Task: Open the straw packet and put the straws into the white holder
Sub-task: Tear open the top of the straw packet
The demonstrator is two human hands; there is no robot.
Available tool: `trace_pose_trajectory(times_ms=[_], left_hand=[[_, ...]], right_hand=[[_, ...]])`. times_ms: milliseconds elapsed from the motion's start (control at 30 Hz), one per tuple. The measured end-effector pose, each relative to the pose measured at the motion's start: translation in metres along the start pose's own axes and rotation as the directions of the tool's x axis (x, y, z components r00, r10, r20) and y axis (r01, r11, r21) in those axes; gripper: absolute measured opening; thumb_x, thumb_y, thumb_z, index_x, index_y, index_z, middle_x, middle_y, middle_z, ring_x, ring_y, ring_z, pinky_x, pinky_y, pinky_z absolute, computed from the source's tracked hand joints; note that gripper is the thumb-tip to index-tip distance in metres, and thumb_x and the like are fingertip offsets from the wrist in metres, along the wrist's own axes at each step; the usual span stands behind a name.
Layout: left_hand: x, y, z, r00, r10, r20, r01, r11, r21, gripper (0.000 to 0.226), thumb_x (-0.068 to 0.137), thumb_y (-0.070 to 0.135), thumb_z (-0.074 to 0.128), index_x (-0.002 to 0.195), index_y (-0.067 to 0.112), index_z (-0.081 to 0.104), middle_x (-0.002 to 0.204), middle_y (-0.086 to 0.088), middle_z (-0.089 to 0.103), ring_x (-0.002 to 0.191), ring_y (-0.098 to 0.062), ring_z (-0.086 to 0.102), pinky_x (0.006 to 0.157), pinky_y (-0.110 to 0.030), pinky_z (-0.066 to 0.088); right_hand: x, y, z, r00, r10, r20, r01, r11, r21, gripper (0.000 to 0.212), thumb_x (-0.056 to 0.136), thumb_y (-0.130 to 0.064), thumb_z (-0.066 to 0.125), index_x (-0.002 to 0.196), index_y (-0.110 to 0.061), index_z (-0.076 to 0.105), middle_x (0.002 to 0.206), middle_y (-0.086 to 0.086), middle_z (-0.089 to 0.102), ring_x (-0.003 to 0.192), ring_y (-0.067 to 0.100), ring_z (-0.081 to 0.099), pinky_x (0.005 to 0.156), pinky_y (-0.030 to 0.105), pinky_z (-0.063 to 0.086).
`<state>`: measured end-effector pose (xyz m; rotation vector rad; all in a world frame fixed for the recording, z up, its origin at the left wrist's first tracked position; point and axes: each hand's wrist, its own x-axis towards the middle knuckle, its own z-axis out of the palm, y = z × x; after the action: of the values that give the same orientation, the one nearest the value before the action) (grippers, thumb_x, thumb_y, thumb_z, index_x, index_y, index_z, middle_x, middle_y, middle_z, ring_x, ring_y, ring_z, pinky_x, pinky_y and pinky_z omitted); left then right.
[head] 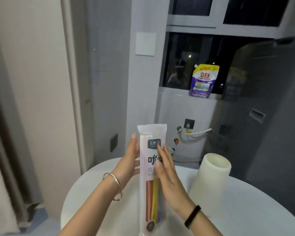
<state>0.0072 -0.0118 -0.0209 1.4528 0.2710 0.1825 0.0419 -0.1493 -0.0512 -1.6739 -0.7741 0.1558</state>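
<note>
A tall sealed straw packet (151, 183) stands upright over the white table (245, 210), with coloured straws showing through its lower half. My left hand (129, 159) grips the packet's left side near the top. In front of the packet's printed label lies my right hand (167, 172), flat with its fingers straight and apart; whether it touches the packet I cannot tell. The white holder (211, 178), a tall cream cylinder with an open top, stands on the table to the right of my hands.
A purple detergent pouch (203, 80) sits on the window sill at the back. A dark grey fridge (266, 116) stands at the right. A wall with sockets and a white hose (196, 132) is behind the table; a curtain (5, 150) hangs at far left.
</note>
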Motion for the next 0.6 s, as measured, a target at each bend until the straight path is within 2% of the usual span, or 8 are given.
trace_pose_trajectory(times_ms=[67, 133, 200, 267, 333, 433, 533, 600], left_hand=[[-0.017, 0.013, 0.007, 0.998, 0.051, 0.022, -0.05, 0.999, -0.007, 0.068, 0.088, 0.074, 0.015, 0.113, 0.04, 0.069, 0.112, 0.013, 0.073, 0.096, -0.011, 0.073, 0.081, -0.027, 0.055], [-0.037, 0.027, 0.014, 0.997, 0.069, 0.031, -0.069, 0.997, -0.023, 0.067, 0.089, 0.071, 0.014, 0.111, 0.037, 0.068, 0.104, 0.017, 0.074, 0.091, -0.01, 0.074, 0.074, -0.024, 0.056], [-0.053, 0.035, 0.023, 0.994, 0.095, 0.045, -0.095, 0.995, -0.014, 0.064, 0.091, 0.069, 0.017, 0.114, 0.035, 0.066, 0.11, 0.015, 0.072, 0.096, -0.011, 0.073, 0.077, -0.027, 0.056], [-0.07, 0.04, 0.032, 0.989, 0.134, 0.056, -0.135, 0.991, 0.014, 0.056, 0.093, 0.065, 0.022, 0.111, 0.036, 0.066, 0.11, 0.015, 0.07, 0.093, -0.008, 0.073, 0.079, -0.027, 0.057], [-0.083, 0.041, 0.039, 0.985, 0.165, 0.057, -0.168, 0.984, 0.055, 0.047, 0.095, 0.06, 0.028, 0.108, 0.034, 0.065, 0.105, 0.017, 0.07, 0.089, -0.007, 0.072, 0.079, -0.026, 0.057], [-0.097, 0.039, 0.047, 0.979, 0.195, 0.057, -0.201, 0.973, 0.114, 0.037, 0.095, 0.054, 0.038, 0.107, 0.027, 0.061, 0.105, 0.015, 0.068, 0.096, -0.012, 0.068, 0.081, -0.027, 0.057], [-0.106, 0.033, 0.05, 0.977, 0.206, 0.052, -0.21, 0.972, 0.107, 0.025, 0.091, 0.048, 0.052, 0.093, 0.025, 0.058, 0.105, 0.004, 0.069, 0.105, -0.016, 0.066, 0.092, -0.035, 0.056], [-0.108, 0.029, 0.052, 0.974, 0.222, 0.035, -0.225, 0.966, 0.126, 0.02, 0.088, 0.045, 0.059, 0.087, 0.024, 0.058, 0.101, 0.001, 0.065, 0.103, -0.018, 0.065, 0.093, -0.038, 0.055]], right_hand=[[-0.011, -0.022, -0.005, 0.999, -0.036, -0.02, 0.037, 0.998, 0.048, 0.053, 0.087, -0.051, 0.031, 0.139, -0.048, 0.02, 0.152, -0.029, 0.014, 0.137, -0.017, 0.008, 0.115, 0.018, 0.012], [-0.022, -0.046, -0.013, 0.999, -0.032, -0.032, 0.036, 0.992, 0.122, 0.056, 0.086, -0.052, 0.032, 0.141, -0.042, 0.026, 0.149, -0.026, 0.028, 0.134, -0.015, 0.023, 0.113, 0.015, 0.023], [-0.033, -0.061, -0.02, 0.999, -0.021, -0.036, 0.027, 0.984, 0.173, 0.054, 0.081, -0.059, 0.034, 0.134, -0.046, 0.035, 0.14, -0.028, 0.039, 0.126, -0.017, 0.035, 0.105, 0.012, 0.032], [-0.046, -0.072, -0.024, 0.999, -0.018, -0.043, 0.026, 0.982, 0.186, 0.046, 0.08, -0.061, 0.034, 0.123, -0.05, 0.044, 0.131, -0.028, 0.049, 0.121, -0.013, 0.044, 0.103, 0.017, 0.036], [-0.058, -0.079, -0.028, 0.998, -0.011, -0.061, 0.023, 0.982, 0.188, 0.042, 0.083, -0.059, 0.034, 0.116, -0.042, 0.052, 0.123, -0.019, 0.058, 0.118, -0.003, 0.052, 0.104, 0.026, 0.039], [-0.074, -0.087, -0.035, 0.995, 0.031, -0.091, -0.012, 0.979, 0.203, 0.043, 0.083, -0.055, 0.037, 0.108, -0.025, 0.055, 0.118, -0.003, 0.061, 0.112, 0.007, 0.057, 0.102, 0.036, 0.044], [-0.087, -0.091, -0.04, 0.995, 0.07, -0.078, -0.052, 0.978, 0.203, 0.036, 0.09, -0.045, 0.04, 0.103, -0.016, 0.056, 0.116, 0.004, 0.063, 0.107, 0.006, 0.06, 0.096, 0.03, 0.049], [-0.093, -0.092, -0.04, 0.993, 0.085, -0.079, -0.066, 0.975, 0.214, 0.032, 0.092, -0.038, 0.045, 0.102, -0.011, 0.058, 0.114, 0.01, 0.064, 0.105, 0.01, 0.062, 0.092, 0.025, 0.051]])
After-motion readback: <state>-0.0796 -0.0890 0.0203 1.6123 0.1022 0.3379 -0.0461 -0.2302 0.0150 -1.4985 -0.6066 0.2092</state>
